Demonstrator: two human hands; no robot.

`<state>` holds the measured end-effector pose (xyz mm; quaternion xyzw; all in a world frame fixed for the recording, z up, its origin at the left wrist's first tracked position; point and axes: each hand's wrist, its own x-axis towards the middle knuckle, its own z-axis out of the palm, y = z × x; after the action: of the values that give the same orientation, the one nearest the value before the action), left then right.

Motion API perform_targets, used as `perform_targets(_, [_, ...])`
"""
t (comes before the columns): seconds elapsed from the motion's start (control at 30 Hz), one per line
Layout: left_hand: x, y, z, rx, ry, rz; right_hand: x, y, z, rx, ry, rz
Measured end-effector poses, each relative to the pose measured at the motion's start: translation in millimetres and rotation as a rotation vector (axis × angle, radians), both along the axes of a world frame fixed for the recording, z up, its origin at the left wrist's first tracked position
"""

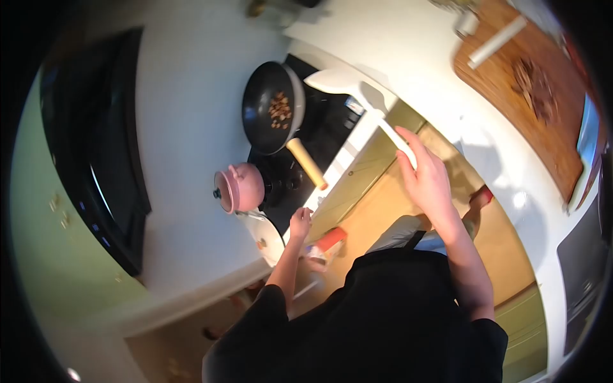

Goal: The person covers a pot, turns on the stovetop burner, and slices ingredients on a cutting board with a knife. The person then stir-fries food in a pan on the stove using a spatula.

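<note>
Hands apart. Right hand (424, 173) closed round the handle of a spatula (337, 81), its head reaching out beyond the fingers, over the edge of the tabletop (408, 57) and hob (329, 131). Left hand (300, 223) lower, fingers curled, by the hob's front edge near the end of the pan's handle; cannot tell whether it grips anything. Pan (260, 108) on the hob, beyond both hands, handle pointing back toward the wearer. Pot (246, 186) beyond the left hand, beside the pan.

Counts: one spatula, one pan, one pot, one board (491, 83). Brown pieces (280, 110) several, in the pan; too small to count.

Spatula white, smooth, broad-headed. Pan round, dark inside, handle wood-coloured. Pot pink, rounded, lidded, dark knob. Board wooden, brown strips (535, 89) heaped on it.
</note>
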<state>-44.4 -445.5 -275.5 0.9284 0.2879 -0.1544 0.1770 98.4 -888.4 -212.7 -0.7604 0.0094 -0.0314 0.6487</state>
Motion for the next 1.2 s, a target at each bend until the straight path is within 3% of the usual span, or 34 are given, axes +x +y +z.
perform_targets(0.1, [20.7,19.0,-9.3,-0.069,-0.264,0.003,15.0,44.3,33.5,-0.178,-0.112,0.103])
perform_targets(0.13, [23.2,21.3,-12.5,-0.196,-0.303,0.094,22.5,64.0,37.0,-0.247,-0.299,0.058])
perform_targets(0.17, [35.2,22.6,-18.6,-0.322,-0.351,0.169,34.4,77.9,44.3,-0.156,-0.275,0.137])
perform_targets(0.27, [69.0,-17.1,10.0,-0.779,-0.359,0.338,68.0,122.5,70.3,-0.390,-0.302,0.304])
perform_targets(0.3, [79.1,-31.6,16.4,-0.929,-0.371,0.340,80.2,139.1,71.3,-0.456,-0.340,0.342])
perform_targets(0.43, [112.6,-88.3,24.9,-1.121,-0.411,0.485,138.8,222.7,38.2,-0.719,-0.274,0.479])
perform_targets(0.53, [128.7,-108.8,21.0,-1.255,-0.470,0.501,170.6,261.4,31.0,-0.643,-0.347,0.508])
perform_targets(0.77, [126.8,-98.9,13.8,-1.144,-0.576,0.679,212.1,263.7,29.0,-0.755,-0.389,0.734])
perform_targets(0.83, [125.0,-74.6,-35.3,-0.764,-0.712,0.693,224.6,231.0,35.2,-0.729,-0.502,0.789])
perform_targets(0.9, [121.3,-42.1,-63.6,-0.112,-0.884,0.457,219.3,220.5,46.2,-0.727,-0.468,0.851])
perform_targets(0.97, [130.6,-32.0,-31.7,0.010,-0.758,0.627,213.9,214.1,49.7,-0.748,-0.435,0.866])
perform_targets(1.03, [136.8,-12.5,-40.2,0.164,-0.742,0.656,208.8,229.8,52.5,-0.767,-0.437,0.834])
perform_targets(1.2, [130.2,7.3,-59.9,-0.052,-0.552,0.607,212.3,226.4,46.0,-0.830,-0.498,0.854])
